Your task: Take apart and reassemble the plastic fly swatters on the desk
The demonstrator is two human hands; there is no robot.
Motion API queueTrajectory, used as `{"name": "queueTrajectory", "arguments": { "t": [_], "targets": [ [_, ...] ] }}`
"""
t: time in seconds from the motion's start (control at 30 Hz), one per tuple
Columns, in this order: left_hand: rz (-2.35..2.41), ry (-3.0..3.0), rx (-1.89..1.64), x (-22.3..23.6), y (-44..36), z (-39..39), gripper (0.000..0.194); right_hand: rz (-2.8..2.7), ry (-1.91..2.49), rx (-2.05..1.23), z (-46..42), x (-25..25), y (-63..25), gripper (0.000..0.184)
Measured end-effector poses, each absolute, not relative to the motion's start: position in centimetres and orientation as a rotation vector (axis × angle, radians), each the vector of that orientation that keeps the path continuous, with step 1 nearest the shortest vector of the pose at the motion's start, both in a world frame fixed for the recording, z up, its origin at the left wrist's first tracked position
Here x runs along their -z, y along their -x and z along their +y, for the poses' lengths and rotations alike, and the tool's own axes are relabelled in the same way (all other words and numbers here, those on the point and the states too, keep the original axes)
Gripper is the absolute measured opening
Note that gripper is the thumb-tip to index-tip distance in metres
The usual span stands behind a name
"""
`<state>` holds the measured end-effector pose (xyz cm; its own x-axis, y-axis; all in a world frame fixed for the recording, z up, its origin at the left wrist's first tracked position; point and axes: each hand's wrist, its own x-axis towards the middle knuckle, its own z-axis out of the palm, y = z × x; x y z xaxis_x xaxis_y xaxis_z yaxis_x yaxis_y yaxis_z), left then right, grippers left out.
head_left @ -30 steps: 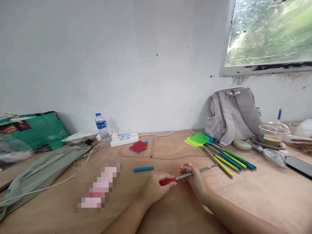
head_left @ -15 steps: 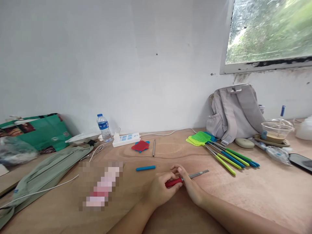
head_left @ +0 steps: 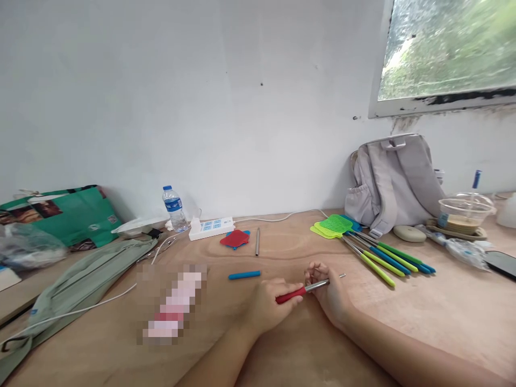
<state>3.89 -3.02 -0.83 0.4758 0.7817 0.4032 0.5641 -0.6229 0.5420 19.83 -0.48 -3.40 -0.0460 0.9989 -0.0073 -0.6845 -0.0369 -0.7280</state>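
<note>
My left hand is closed around the red grip of a fly swatter handle. The handle's metal rod runs to the right and passes through my right hand, whose fingers are curled at the rod; its thin tip pokes out beyond the thumb side. No swatter head is on this rod. A blue grip lies on the table just beyond my left hand. Farther back are a red swatter head on top of a blue one, and a loose metal tube.
Assembled fly swatters with green, yellow and blue parts lie fanned out at right. Behind them are a grey backpack, a plastic cup and a phone. A power strip, a water bottle and a green bag stand left.
My right hand has slid to the right, away from my left hand, so the metal rod now shows between them. Less of the rod's tip sticks out. The left hand keeps the red grip.
</note>
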Motion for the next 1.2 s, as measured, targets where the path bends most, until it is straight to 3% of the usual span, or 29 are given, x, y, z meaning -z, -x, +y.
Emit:
{"name": "queueTrajectory", "arguments": {
  "t": [0.13, 0.57, 0.77, 0.9, 0.97, 1.07, 1.2],
  "targets": [
    [1.123, -2.541, -0.851, 1.0, -4.4, -3.9, 0.029, -0.547, 0.605, -1.468, -1.5, 4.1, -19.0, 0.004],
    [1.113, -2.723, -0.785, 0.4, -5.9, -5.4, 0.029, -0.544, 0.593, -1.619, -3.3, 3.6, -19.0, 0.011],
    [0.966, -2.461, -1.055, -1.7, -3.7, -3.6, 0.037, -0.486, 0.596, -1.858, -1.1, 3.8, -19.4, 0.021],
    [1.477, -2.23, -1.355, -2.5, 0.2, 1.9, 0.043, -0.382, 0.604, -1.938, -0.3, 3.8, -19.6, 0.026],
    [1.816, -2.383, -1.069, -2.3, 2.1, 5.3, 0.043, -0.364, 0.589, -1.96, -0.4, 3.7, -19.7, 0.029],
    [1.857, -2.469, -0.847, -1.1, 4.3, 9.2, 0.032, -0.371, 0.554, -2.015, -0.5, 3.7, -19.9, 0.032],
    [1.889, -2.562, -0.573, 0.8, 5.9, 11.3, 0.039, -0.363, 0.527, -2.063, -0.4, 3.6, -20.0, 0.034]
  ]
}}
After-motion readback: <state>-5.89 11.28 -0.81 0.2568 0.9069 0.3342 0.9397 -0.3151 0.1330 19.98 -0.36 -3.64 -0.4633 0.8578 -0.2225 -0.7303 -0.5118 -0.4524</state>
